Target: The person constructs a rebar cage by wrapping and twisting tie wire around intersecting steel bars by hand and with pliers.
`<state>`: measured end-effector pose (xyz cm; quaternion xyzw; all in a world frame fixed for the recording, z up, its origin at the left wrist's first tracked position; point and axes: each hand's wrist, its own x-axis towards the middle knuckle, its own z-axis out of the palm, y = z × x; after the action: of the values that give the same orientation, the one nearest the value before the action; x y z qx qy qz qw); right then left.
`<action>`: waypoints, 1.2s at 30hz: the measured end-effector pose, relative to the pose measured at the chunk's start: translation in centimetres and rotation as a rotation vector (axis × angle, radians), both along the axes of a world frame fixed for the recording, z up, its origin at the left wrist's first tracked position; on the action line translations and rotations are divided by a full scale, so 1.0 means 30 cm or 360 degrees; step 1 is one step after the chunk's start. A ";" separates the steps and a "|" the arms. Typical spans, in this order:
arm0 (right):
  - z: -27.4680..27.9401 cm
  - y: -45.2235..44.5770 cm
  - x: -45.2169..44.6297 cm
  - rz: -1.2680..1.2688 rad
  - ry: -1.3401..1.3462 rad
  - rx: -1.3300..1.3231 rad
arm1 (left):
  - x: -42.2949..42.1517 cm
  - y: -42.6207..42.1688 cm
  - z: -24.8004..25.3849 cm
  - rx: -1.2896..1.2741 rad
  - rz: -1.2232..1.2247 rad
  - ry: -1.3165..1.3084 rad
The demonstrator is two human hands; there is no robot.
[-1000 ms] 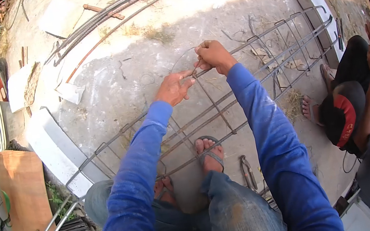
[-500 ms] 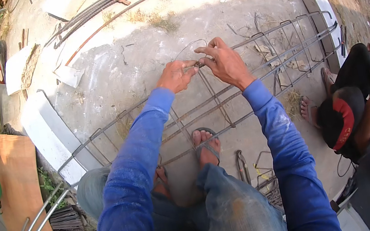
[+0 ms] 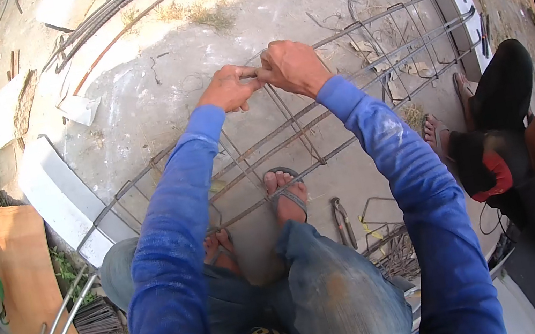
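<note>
A long rebar cage (image 3: 323, 160) made of thin steel bars and bent stirrups lies across in front of me. My left hand (image 3: 226, 89) is closed at its far top bar, fingertips pinched together close to the other hand. Right beside it my right hand (image 3: 294, 69) is curled into a fist over the joint of that bar and a stirrup. Thin tie wire is faintly visible by the hands; my fingers hide most of it and the joint itself.
The cage's ends rest on a left white block (image 3: 63, 194) and a right white block (image 3: 455, 1). Pincers (image 3: 343, 223) lie near my foot. A co-worker (image 3: 504, 163) crouches at the right. Long loose bars (image 3: 115, 19) lie at the back; an orange-brown board (image 3: 23, 271) is left.
My right hand has closed from spread fingers into a fist at the joint. The wire loop that stood above the hands no longer shows there. The view has shifted slightly.
</note>
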<state>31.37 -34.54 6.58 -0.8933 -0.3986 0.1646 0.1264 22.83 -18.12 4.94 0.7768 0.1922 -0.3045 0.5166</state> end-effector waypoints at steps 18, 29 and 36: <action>-0.001 -0.906 -1.257 -0.1128 0.0485 -0.0635 | -0.010 0.033 -0.055 -0.0201 -0.0010 -0.0035; 0.261 -1.004 -0.957 -0.1480 0.2239 -0.0265 | -0.004 0.035 -0.037 -0.0184 -0.0081 0.0004; 0.612 -0.562 -0.367 -0.0087 0.0697 -0.0582 | -0.017 0.022 -0.131 -0.0251 -0.0051 -0.0162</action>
<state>20.37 -51.40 24.94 -0.8549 -0.3014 0.4193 0.0507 22.32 -17.48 1.01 0.7512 0.1288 -0.2871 0.5803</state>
